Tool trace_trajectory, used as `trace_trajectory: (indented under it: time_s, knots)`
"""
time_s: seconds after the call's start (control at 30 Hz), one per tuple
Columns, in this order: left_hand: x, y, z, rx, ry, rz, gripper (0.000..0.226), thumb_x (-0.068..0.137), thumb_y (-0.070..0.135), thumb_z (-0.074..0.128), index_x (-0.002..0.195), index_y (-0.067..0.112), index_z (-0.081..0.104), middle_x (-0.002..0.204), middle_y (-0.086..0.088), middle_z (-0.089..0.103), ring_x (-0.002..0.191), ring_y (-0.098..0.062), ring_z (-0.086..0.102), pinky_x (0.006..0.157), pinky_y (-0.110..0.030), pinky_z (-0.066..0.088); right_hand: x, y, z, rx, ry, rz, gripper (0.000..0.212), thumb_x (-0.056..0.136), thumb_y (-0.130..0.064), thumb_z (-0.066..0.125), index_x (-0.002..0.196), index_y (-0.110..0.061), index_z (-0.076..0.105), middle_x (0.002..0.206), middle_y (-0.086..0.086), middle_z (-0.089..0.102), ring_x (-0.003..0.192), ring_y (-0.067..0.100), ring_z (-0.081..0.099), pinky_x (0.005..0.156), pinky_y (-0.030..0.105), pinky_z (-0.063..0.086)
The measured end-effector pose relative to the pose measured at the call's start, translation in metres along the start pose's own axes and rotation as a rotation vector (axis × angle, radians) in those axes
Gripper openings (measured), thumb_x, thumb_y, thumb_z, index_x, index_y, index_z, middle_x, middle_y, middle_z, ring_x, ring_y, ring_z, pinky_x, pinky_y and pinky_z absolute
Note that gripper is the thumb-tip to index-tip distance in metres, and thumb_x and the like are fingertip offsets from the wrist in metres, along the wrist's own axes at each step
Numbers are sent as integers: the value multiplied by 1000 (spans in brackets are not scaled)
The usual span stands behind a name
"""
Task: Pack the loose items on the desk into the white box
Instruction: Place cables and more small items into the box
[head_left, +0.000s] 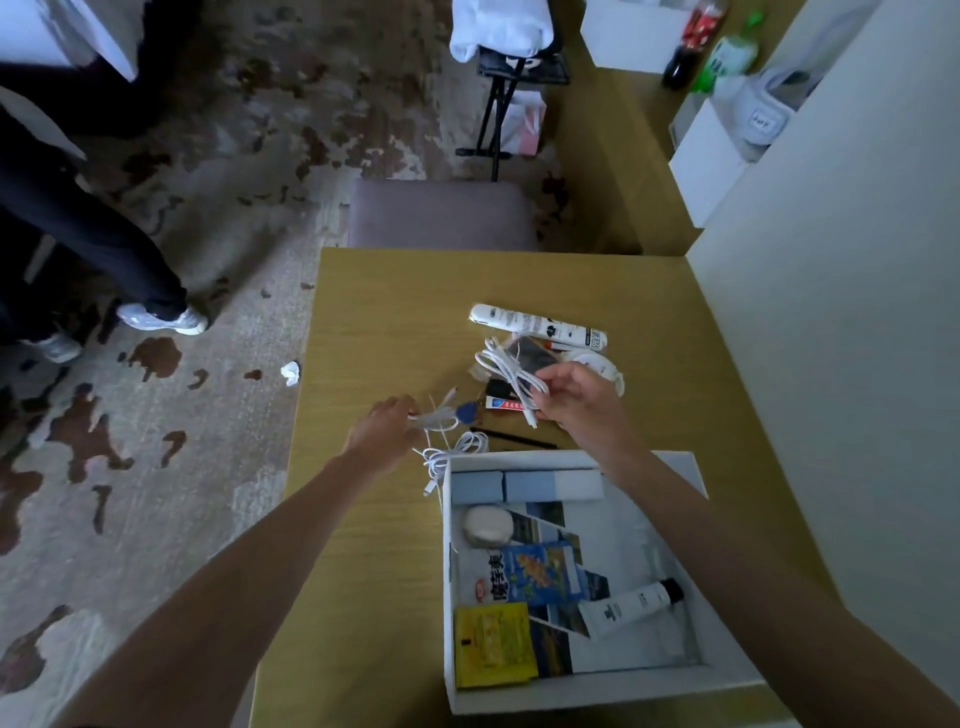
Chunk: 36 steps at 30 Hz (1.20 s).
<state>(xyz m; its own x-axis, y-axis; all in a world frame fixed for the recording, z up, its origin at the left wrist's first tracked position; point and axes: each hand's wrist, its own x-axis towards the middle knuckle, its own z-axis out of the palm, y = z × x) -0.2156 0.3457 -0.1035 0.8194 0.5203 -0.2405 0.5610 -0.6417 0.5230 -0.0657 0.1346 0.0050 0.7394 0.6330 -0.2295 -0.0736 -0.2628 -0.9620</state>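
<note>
While the open white cardboard box (519, 461) lies at 6 o'clock on the yellow tabletop (389, 322), a coiled white cable (511, 371) is pinched in the right hand (576, 400) for packing. A second white cable bundle (439, 418) at 9 o'clock is reached by the left hand (387, 428); its grip cannot be told.

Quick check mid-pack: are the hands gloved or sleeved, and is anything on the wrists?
No gloves on the left hand or right hand. The left forearm and right forearm are bare to the frame edge, with no sleeve showing. No watch, band or ring is visible.
</note>
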Motion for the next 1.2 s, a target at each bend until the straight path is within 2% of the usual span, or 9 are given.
trace_trajectory:
  time_s: [0.17, 0.33, 0.4, 0.5, 0.6, 0.8, 0.93, 1.1, 1.2]
  knots:
    - [-37, -3, -35, -209, 181, -149, 19, 88, 25, 58, 103, 14, 53, 102, -12, 62, 87, -30, 58, 74, -40, 49, -20, -2, 7, 69, -71, -3, 21, 81, 3, 72, 98, -8, 65, 98, 12, 73, 95, 27, 69, 83, 39, 58]
    - [-77, 15, -71, -341, 317, -166, 20, 91, 31, 56, 100, 13, 55, 93, -11, 66, 82, -30, 62, 68, -39, 47, -38, -8, 10, 94, -149, 2, 21, 80, 3, 71, 94, -12, 66, 93, 6, 75, 92, 24, 70, 78, 31, 58]
    - [-96, 29, -80, -459, 271, -130, 17, 93, 27, 55, 101, 12, 55, 95, -8, 65, 85, -30, 64, 67, -39, 49, -46, -7, 6, 73, -196, -5, 22, 79, 4, 71, 92, -13, 66, 93, 6, 75, 91, 23, 70, 81, 31, 57]
    - [-125, 51, -85, -654, 73, -132, 18, 96, 23, 49, 108, 11, 53, 106, -4, 66, 86, -22, 66, 57, -31, 51, -61, -3, -5, 0, -273, -43, 21, 78, 3, 73, 92, -12, 66, 94, 5, 75, 89, 16, 70, 76, 22, 55]
    - [-149, 69, -78, -807, -85, -131, 27, 98, 25, 44, 118, 8, 52, 111, -6, 65, 91, -21, 65, 61, -30, 52, -76, 5, -17, -79, -322, -56, 21, 76, 2, 75, 89, -13, 67, 86, -4, 75, 83, 7, 69, 71, 12, 50]
    - [-167, 76, -57, -1069, -102, -169, 30, 96, 27, 49, 116, 8, 60, 117, -16, 64, 94, -30, 66, 68, -36, 55, -99, 30, -34, -166, -316, -77, 20, 76, 4, 76, 82, -14, 70, 82, 1, 73, 79, 10, 68, 70, 18, 52]
    - [-172, 73, -52, -1091, -120, -185, 32, 97, 30, 47, 115, 10, 61, 113, -12, 68, 94, -31, 68, 67, -35, 57, -108, 50, -37, -358, -378, -105, 19, 74, 0, 77, 81, -17, 72, 80, 0, 73, 76, 11, 67, 67, 18, 52]
    - [-176, 77, -54, -962, -106, -181, 35, 99, 31, 42, 119, 8, 59, 113, -13, 67, 95, -31, 67, 66, -34, 56, -115, 70, -20, -508, -450, -131, 24, 74, -4, 78, 77, -26, 69, 80, -9, 69, 78, -2, 65, 65, 10, 48]
    - [-179, 83, -57, -901, -122, -131, 35, 100, 29, 39, 119, 8, 58, 113, -10, 68, 92, -31, 66, 67, -35, 56, -115, 81, -7, -573, -459, -187, 22, 75, -1, 74, 79, -22, 70, 84, -10, 68, 81, 2, 64, 73, 17, 52]
